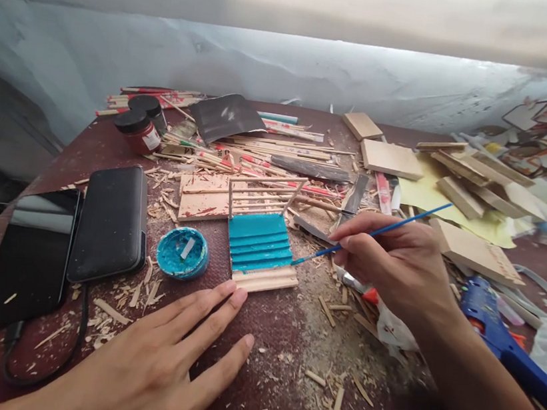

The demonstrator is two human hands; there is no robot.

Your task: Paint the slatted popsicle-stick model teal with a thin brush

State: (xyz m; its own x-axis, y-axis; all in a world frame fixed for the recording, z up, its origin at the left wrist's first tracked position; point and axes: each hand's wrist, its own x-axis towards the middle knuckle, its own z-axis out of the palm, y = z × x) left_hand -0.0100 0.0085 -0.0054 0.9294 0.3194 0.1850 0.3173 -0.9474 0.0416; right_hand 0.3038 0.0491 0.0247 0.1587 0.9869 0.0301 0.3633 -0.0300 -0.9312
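A small wooden model bench (261,240) stands mid-table, its slatted seat painted blue and its front strip and back rails bare wood. My right hand (390,261) pinches a thin blue paintbrush (381,229), whose tip touches the right edge of the painted slats. My left hand (173,353) lies with fingers spread, its fingertips at the bench's front left corner. Just left of the bench sits a small round pot of blue paint (182,253) with a pale piece lying in it.
A phone (29,260) and a black power bank (112,224) with a cable lie at left. Two dark-lidded jars (137,131) stand behind them. Sticks and black sandpaper (228,118) cover the back. At right are wood blocks (390,158) and a blue glue gun (498,335). Shavings litter the table.
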